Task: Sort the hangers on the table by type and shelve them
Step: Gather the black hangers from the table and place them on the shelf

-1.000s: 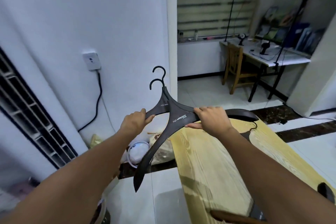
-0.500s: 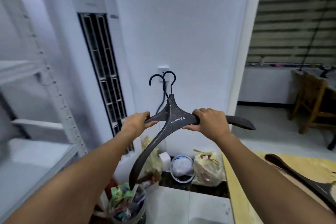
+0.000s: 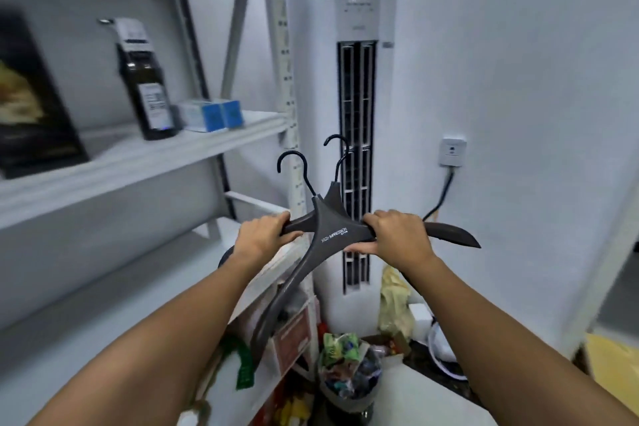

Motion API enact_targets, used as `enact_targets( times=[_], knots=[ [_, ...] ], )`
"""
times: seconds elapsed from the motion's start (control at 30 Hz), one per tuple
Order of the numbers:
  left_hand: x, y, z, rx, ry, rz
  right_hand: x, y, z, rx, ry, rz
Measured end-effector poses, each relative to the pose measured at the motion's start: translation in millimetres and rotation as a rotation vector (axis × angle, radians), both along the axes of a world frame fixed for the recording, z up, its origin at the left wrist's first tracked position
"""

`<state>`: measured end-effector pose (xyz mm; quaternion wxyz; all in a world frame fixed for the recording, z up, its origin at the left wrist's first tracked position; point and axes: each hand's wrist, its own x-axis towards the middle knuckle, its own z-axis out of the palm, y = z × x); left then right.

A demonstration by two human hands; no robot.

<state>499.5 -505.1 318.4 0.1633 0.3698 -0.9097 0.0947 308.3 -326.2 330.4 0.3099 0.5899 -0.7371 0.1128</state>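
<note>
Two hangers (image 3: 333, 232) in both hands (image 3: 397, 235)

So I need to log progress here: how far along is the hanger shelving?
Midway. Done: two dark hangers of the same type are paired and carried to the shelf unit. In hand: left hand and right hand each grip an arm. Left: setting them on a shelf; none is shelved in view.

The hangers (image 3: 332, 228) are dark grey with white lettering and black hooks, the shelf (image 3: 145, 156) is white, its bottle (image 3: 147, 86) dark brown with a white label, its boxes (image 3: 211, 114) white and blue.
</note>
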Motion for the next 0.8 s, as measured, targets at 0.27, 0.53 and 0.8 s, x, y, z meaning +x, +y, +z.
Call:
enact_targets(
  times=[0.27, 0.53, 0.8],
  knots=[
    [141.6, -23.0, -27.0, 0.058, -0.001, 0.252, 106.1, -73.1, -21.0, 0.061, 0.015, 0.181],
    [228.4, -40.7, -61.0, 0.103, -0.009, 0.398, 171.2, -122.2, -42.3, 0.041, 0.049, 0.311],
    [245.8, -67.4, -87.2, 0.168, -0.013, 0.505, 174.6, -176.9, -61.5, 0.044, 0.058, 0.407]
  ],
)
